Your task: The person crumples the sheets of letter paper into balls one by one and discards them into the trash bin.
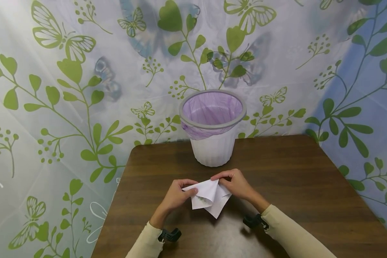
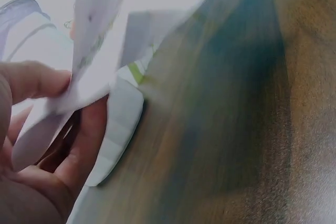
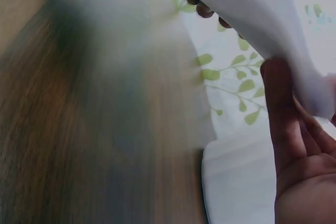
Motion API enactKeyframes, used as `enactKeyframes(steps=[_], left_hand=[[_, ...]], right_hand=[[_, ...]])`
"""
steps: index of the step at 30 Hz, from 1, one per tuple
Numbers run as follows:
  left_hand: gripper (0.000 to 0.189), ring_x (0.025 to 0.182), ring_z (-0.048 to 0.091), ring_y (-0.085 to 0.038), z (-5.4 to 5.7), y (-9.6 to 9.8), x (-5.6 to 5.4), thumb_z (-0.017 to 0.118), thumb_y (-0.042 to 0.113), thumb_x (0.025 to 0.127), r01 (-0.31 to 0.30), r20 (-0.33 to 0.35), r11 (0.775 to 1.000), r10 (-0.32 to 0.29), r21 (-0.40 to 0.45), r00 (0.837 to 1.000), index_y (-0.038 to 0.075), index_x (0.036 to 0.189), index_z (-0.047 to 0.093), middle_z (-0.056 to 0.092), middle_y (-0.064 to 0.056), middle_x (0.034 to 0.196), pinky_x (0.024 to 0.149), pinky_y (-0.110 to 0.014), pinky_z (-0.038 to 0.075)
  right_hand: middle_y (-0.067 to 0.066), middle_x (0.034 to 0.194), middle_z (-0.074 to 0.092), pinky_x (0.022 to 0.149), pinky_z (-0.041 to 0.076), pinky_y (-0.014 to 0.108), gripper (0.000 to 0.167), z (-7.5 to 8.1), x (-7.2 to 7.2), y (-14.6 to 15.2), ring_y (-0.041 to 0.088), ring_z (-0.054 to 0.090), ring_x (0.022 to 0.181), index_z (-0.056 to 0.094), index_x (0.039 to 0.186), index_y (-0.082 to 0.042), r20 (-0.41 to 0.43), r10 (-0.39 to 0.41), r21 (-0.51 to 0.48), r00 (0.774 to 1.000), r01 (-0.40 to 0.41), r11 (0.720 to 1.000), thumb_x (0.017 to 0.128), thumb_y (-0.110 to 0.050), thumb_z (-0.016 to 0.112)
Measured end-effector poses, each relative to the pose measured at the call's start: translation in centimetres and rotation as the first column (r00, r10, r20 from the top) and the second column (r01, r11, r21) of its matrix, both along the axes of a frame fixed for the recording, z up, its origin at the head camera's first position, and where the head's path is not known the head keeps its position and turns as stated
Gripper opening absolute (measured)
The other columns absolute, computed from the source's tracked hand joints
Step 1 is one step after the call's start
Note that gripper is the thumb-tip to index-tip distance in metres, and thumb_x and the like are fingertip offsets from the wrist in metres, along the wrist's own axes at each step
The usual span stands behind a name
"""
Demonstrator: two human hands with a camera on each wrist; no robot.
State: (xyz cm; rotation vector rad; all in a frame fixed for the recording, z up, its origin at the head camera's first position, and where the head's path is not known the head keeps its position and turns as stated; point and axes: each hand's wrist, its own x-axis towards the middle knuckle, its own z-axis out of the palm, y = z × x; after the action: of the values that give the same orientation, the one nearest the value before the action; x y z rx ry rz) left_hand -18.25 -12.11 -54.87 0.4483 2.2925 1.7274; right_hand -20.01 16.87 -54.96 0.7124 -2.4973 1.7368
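Note:
A folded white paper napkin (image 1: 204, 190) with a small greenish print is held in the air over the table, its lower corners hanging down. My left hand (image 1: 176, 195) pinches its left side between thumb and fingers. On the other side my right hand (image 1: 237, 184) pinches its upper right part. In the left wrist view the napkin (image 2: 97, 35) bends upward in a curved fold, thumb on one face and fingers behind. The right wrist view shows the napkin (image 3: 257, 9) edge caught at my thumb; part of that hand is cut off by the frame.
A white waste bin (image 1: 213, 148) with a grey rim and a purple liner (image 1: 209, 105) stands at the table's back edge, just beyond my hands. The brown wooden table (image 1: 296, 179) ends at a curtain (image 1: 113, 107) printed with green leaves and butterflies.

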Motion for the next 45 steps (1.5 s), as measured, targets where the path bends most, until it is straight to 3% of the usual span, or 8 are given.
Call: enactKeyframes(steps=[6,13,16,21,28,34,40,45], left_hand=[[0.021,0.084,0.072,-0.012,-0.3,0.1,0.1,0.08,0.006,0.095,-0.104,-0.008,0.993,0.105,0.046,0.994,-0.003,0.114,0.079,0.082,-0.019,0.104,0.073,-0.023,0.059],[0.017,0.083,0.073,-0.012,-0.1,0.3,0.0,0.081,0.005,0.094,-0.146,-0.041,0.987,0.149,0.06,0.988,-0.001,0.11,0.081,0.082,-0.019,0.102,0.073,-0.023,0.06],[0.015,0.084,0.074,-0.012,-0.2,0.3,0.1,0.083,0.008,0.094,-0.132,-0.096,0.991,0.133,0.021,0.986,0.003,0.107,0.083,0.083,-0.016,0.102,0.075,-0.023,0.06],[0.011,0.084,0.072,-0.013,-0.3,0.3,0.2,0.085,0.01,0.093,-0.117,-0.18,0.992,0.107,-0.05,0.978,0.01,0.105,0.085,0.084,-0.009,0.102,0.074,-0.022,0.059],[0.017,0.086,0.071,-0.013,0.3,0.8,0.4,0.085,0.021,0.096,-0.074,-0.222,0.989,0.044,-0.128,0.974,0.014,0.112,0.084,0.084,-0.005,0.107,0.072,-0.023,0.059],[0.036,0.084,0.068,-0.009,0.6,1.7,0.8,0.093,0.032,0.088,-0.068,-0.234,0.969,0.01,-0.238,0.972,0.012,0.116,0.081,0.082,-0.005,0.105,0.072,-0.025,0.057],[0.026,0.073,0.064,-0.007,0.7,2.2,0.7,0.094,0.021,0.086,-0.157,-0.292,0.967,0.094,-0.199,0.952,0.006,0.105,0.083,0.081,-0.004,0.092,0.064,-0.024,0.055],[0.018,0.073,0.066,-0.007,0.7,2.0,0.6,0.091,0.014,0.088,-0.19,-0.247,0.974,0.155,-0.125,0.956,0.006,0.102,0.084,0.082,-0.005,0.091,0.066,-0.023,0.056]], right_hand=[[0.01,0.129,0.079,0.067,0.058,0.022,0.046,0.5,0.0,0.4,0.008,0.07,0.086,0.07,0.137,0.009,0.184,0.254,-0.351,0.95,-0.178,0.92,0.097,0.013,0.048],[0.019,0.148,0.069,0.082,0.069,0.037,0.04,0.4,0.0,0.3,0.014,0.079,0.104,0.06,0.144,0.013,0.158,0.396,-0.419,0.904,-0.302,0.856,0.105,0.005,0.064],[0.027,0.146,0.068,0.079,0.069,0.043,0.025,0.4,-0.2,-0.2,0.018,0.079,0.098,0.064,0.129,0.01,0.181,0.394,-0.401,0.901,-0.298,0.866,0.106,0.0,0.068],[0.021,0.125,0.078,0.082,0.069,0.041,0.014,0.3,-0.2,-1.2,0.021,0.08,0.104,0.063,0.105,0.004,0.196,0.282,-0.294,0.939,-0.218,0.931,0.101,-0.002,0.076],[0.019,0.107,0.082,0.067,0.062,0.025,0.014,0.1,0.2,-2.1,0.014,0.077,0.082,0.07,0.097,-0.002,0.134,0.077,-0.137,0.988,-0.058,0.989,0.093,0.003,0.082],[0.011,0.096,0.082,0.053,0.05,0.021,0.014,0.5,0.3,-2.9,0.009,0.06,0.061,0.076,0.092,-0.008,0.021,-0.083,-0.076,0.996,0.084,0.994,0.089,0.002,0.085],[0.022,0.114,0.079,0.071,0.062,0.022,0.022,0.7,0.5,-3.1,0.01,0.073,0.082,0.078,0.114,-0.003,0.057,-0.01,-0.164,0.998,0.019,0.986,0.093,0.002,0.081],[0.026,0.128,0.075,0.086,0.065,0.026,0.04,0.5,0.6,-2.7,0.014,0.077,0.101,0.07,0.137,0.004,0.165,0.098,-0.214,0.981,-0.061,0.975,0.098,-0.002,0.078]])
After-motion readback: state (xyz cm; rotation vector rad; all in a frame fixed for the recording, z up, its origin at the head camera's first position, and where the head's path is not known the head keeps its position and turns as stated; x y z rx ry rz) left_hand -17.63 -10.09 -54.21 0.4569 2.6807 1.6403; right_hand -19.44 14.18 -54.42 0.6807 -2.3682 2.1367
